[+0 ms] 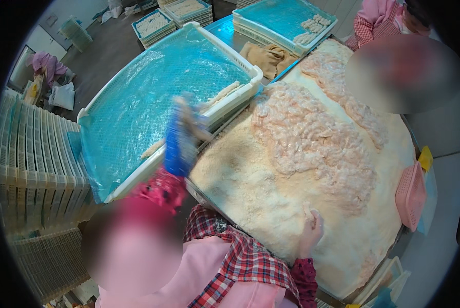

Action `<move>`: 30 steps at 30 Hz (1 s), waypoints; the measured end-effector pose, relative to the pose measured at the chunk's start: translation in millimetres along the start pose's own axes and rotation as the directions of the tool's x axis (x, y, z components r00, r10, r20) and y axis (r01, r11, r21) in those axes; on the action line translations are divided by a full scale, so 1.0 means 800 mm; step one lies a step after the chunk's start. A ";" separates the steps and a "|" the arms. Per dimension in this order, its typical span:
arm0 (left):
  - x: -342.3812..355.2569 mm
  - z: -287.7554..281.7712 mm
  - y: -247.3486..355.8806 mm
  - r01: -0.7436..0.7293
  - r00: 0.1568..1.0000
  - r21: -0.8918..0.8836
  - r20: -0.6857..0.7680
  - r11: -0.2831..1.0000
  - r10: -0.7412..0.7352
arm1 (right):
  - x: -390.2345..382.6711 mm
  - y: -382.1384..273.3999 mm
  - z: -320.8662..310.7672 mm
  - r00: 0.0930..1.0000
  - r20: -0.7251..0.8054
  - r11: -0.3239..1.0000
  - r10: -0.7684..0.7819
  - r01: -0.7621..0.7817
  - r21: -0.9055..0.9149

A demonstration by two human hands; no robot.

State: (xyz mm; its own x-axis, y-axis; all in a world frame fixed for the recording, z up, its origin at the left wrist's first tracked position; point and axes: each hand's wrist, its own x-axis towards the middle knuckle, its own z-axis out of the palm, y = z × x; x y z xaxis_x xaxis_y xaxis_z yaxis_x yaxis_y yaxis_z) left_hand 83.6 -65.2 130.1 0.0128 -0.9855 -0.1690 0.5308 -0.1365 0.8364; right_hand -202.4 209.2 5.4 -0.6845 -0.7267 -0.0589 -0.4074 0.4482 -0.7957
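My left hand [189,119], smeared by motion, is over the near rim of a white tray [137,180] lined with blue plastic film; a blue cuff [176,149] covers its wrist. Whether its fingers hold anything is hidden by the blur. Pale coated strips [224,95] lie along that rim on both sides of the hand. On the crumb-covered worktable, my right hand [313,229] has its fingers curled over the pale crumbs [245,174]; what they close on is too small to name. Beyond it spreads a large heap of pale pink raw meat pieces [317,138].
Stacked white trays [35,159] stand at the left. Another lined tray [271,20] with coated strips sits at the far side, beside a brown cloth [269,59]. A pink basket [410,197] is at the table's right edge. One co-worker [376,20] stands across; another person [48,66] is far left.
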 end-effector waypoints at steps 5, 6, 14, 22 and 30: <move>0.076 -0.168 0.039 -0.333 0.940 0.931 0.341 0.150 -0.030 | 0.018 0.013 -0.002 0.963 -0.212 0.926 0.167 -0.079 0.369; 0.058 -0.161 0.039 -0.322 0.944 0.947 0.322 0.001 -0.071 | 0.023 -0.005 -0.010 0.934 -0.337 0.946 0.119 -0.004 0.323; -0.016 -0.024 -0.055 -0.658 0.695 0.634 0.719 0.407 0.005 | 0.019 -0.042 -0.072 0.902 0.387 0.899 -0.193 0.321 -0.298; -0.101 0.043 -0.240 -0.906 0.255 0.400 0.776 0.138 -0.576 | 0.015 -0.020 -0.022 0.905 0.137 0.835 -0.403 0.425 -0.351; -0.134 0.082 -0.283 -0.888 0.246 0.361 0.897 0.284 -0.367 | -0.011 -0.001 -0.014 0.944 -0.157 0.946 -0.291 0.259 -0.195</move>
State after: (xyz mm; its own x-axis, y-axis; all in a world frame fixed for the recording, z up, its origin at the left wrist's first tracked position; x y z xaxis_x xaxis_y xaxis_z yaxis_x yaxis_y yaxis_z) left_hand -93.5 64.6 -7.0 -0.9518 -0.2829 0.1186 -0.1660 0.8003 0.5761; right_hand -202.8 221.4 13.2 -0.6224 -0.7347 0.2699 -0.6805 0.3376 -0.6503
